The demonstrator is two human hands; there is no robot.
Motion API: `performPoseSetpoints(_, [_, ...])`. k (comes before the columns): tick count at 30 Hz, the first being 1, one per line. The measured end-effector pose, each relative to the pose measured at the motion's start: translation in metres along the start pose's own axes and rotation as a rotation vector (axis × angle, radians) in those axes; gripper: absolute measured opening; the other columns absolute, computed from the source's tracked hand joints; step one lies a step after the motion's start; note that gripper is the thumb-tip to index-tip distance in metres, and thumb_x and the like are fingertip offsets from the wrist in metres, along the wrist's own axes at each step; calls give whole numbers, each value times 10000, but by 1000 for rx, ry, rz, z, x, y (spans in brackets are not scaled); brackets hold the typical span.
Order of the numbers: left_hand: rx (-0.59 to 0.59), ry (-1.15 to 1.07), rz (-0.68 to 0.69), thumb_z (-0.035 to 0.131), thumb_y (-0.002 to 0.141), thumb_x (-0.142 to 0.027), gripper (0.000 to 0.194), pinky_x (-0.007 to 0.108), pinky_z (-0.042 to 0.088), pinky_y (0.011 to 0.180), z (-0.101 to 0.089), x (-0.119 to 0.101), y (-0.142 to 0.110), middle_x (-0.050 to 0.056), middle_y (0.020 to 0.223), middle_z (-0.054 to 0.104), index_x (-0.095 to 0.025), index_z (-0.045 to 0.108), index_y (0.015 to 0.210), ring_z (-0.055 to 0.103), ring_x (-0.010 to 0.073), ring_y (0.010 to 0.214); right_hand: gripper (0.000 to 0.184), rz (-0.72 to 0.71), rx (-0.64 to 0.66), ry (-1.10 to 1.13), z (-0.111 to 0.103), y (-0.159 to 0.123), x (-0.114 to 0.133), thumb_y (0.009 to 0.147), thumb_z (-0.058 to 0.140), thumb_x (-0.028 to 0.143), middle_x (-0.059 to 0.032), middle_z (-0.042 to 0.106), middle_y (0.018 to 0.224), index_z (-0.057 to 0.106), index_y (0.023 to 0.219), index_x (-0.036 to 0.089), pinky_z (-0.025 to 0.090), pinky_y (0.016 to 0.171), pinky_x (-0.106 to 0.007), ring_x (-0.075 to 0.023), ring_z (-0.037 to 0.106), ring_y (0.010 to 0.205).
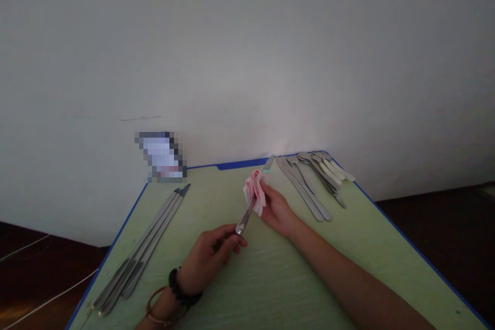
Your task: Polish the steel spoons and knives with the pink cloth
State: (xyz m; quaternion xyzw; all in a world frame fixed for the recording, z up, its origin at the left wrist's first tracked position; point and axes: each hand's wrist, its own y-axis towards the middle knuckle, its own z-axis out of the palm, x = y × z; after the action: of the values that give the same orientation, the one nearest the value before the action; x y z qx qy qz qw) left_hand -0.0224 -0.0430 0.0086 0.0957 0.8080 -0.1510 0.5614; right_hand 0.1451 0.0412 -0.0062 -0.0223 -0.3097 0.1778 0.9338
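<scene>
On the table [270,289], a row of long metal knives [143,250] lies along the left edge. The left hand [209,260], with a dark band at its wrist, is closed on the handle end of a table knife [247,214]. The knife runs up and to the right, above the table's middle. The right hand [276,209] is wrapped around a pink cloth [255,191] folded over the blade. A cutlery pile [313,180] lies at the far right.
</scene>
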Motion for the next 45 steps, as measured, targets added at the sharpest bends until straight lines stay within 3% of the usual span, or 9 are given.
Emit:
performPoseSetpoints(7, [14, 10, -20, 444, 864, -395, 290, 194, 401, 481, 1, 3, 1, 39, 760, 664, -169, 623, 897, 485, 101, 504, 192, -42, 23, -113, 2, -2, -5, 714, 682, 330, 10, 641, 724, 661, 805, 162, 437, 666, -208, -93, 549, 655])
performPoseSetpoints(14, [-1, 76, 8, 400, 886, -388, 288, 194, 408, 486, 0, 2, 0, 16, 700, 634, -167, 560, 795, 486, 89, 478, 259, -44, 101, -471, -3, -4, -10, 705, 674, 389, 22, 587, 663, 647, 769, 140, 347, 545, -199, -74, 455, 563])
performPoseSetpoints(20, [-18, 78, -5, 392, 888, -406, 301, 193, 401, 479, 1, 1, 3, 6, 682, 617, -164, 541, 792, 474, 85, 473, 308, -100, 70, -429, -5, -1, -15, 698, 659, 445, 9, 590, 700, 621, 793, 155, 384, 609, -228, -100, 483, 615])
performPoseSetpoints(24, [-11, 78, -11, 400, 885, -411, 301, 194, 400, 480, 1, 2, 3, 2, 678, 609, -163, 539, 785, 475, 85, 477, 350, -41, 84, -409, -3, -2, -17, 719, 618, 484, -14, 607, 755, 604, 881, 173, 431, 634, -273, -135, 535, 659])
performPoseSetpoints(29, [-18, 55, -34, 416, 875, -422, 304, 197, 408, 480, 1, 2, 3, 2, 671, 607, -164, 541, 772, 484, 88, 481, 260, -25, 157, -318, -3, -5, -13, 688, 663, 381, -15, 613, 774, 608, 851, 186, 444, 701, -297, -157, 562, 734])
performPoseSetpoints(35, [-34, 25, -16, 427, 868, -416, 292, 194, 408, 471, 1, 3, 3, -1, 654, 609, -165, 537, 766, 485, 86, 475, 272, -2, 271, -596, -2, -8, -3, 646, 727, 308, -2, 607, 762, 620, 844, 155, 411, 668, -252, -113, 524, 665])
performPoseSetpoints(45, [-46, 36, -2, 408, 877, -390, 278, 191, 406, 466, 2, 6, 3, -4, 644, 597, -161, 548, 800, 491, 85, 468, 382, 26, 324, -753, 3, -11, -7, 605, 748, 337, -15, 614, 805, 585, 892, 145, 430, 682, -266, -132, 556, 712])
